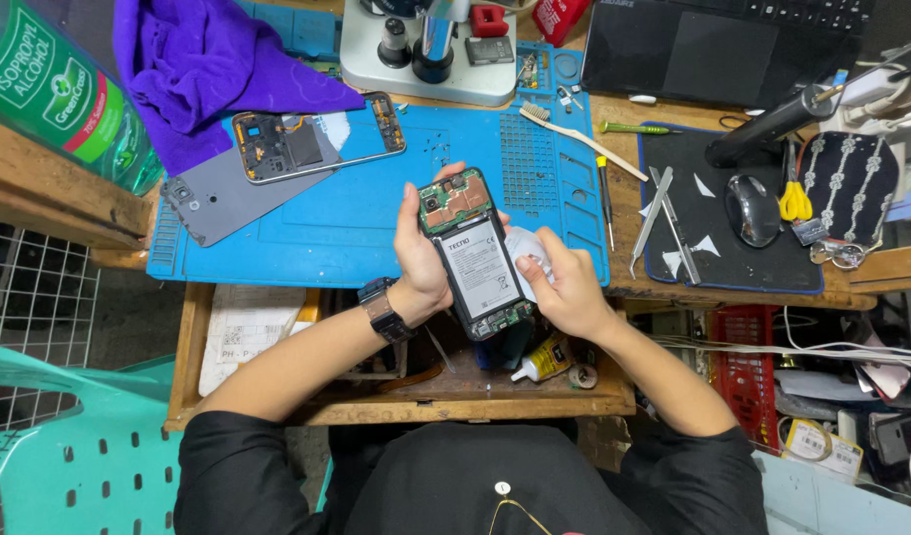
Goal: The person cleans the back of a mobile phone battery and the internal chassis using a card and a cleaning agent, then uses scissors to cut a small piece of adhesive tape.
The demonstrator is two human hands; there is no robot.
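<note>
Cramped wooden workbench [614, 114] seen from above, a blue mat [376, 223] spread over its middle, an open drawer [406, 391] below it against the person's lap. Opened phone [472, 253], back cover off, is held upright over the near edge of the mat, above the drawer; battery and green board face up, probably so the insides stay in view. Left hand [421, 248] clasps the phone's left edge, fingers curled behind it and thumb along the side, watch [384, 309] at the wrist. Right hand [564, 282] is at the phone's right edge, fingers bunched and pinching a white wad [528, 248], cloth or tissue, pressed to the frame; looks like wiping. Drawer under the hands holds a small yellow glue bottle [545, 359] lying on its side, a little roll beside it, and papers at the left; the rest is shadowed. On the mat, farther out, a second frame [317, 137] lies face open, and a grey back cover [228, 198] partly under it. Purple cloth [208, 64] is heaped at the mat's far left. Toothbrush [579, 139] lies slantwise at the mat's right edge. Tweezers [663, 213] rest on a black pad [743, 253] with a mouse [753, 208]. Microscope base [426, 54] stands at the back. Green bottle [50, 89] of clear liquid sits far left on a shelf.
</note>
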